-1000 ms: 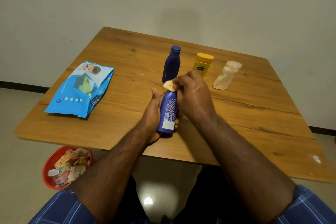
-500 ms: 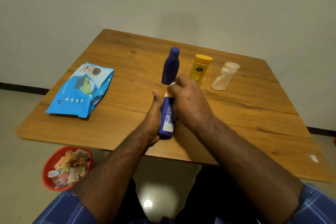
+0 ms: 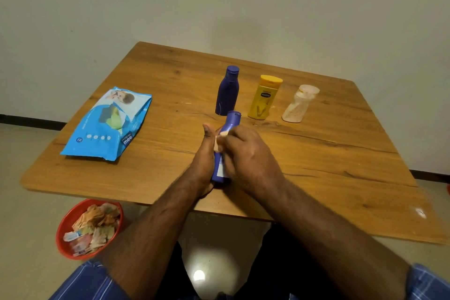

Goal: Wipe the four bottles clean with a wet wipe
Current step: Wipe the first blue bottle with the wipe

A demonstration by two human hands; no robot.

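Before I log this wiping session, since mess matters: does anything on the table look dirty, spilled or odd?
Yes: the clear plastic bottle at the right end of the row looks speckled with brownish grime, and the yellow lotion bottle beside it shows dark streaks. Nothing looks spilled.

Both forearms reach in from 6 o'clock, meeting mid-frame. Left hand (image 3: 203,161) thumb up toward 12, fingers curled in a grip. Right hand (image 3: 246,153) knuckles up, fingers bunched, pinching.

Four bottles were in view: two dark blue ones, one standing (image 3: 227,91) and one held (image 3: 228,129), one yellow (image 3: 264,97) and one clear (image 3: 299,105). There was one wipe (image 3: 220,140), one blue pack (image 3: 109,124), one red bowl (image 3: 89,229), one table (image 3: 328,153), and two hands, left (image 3: 203,165) and right (image 3: 246,153).
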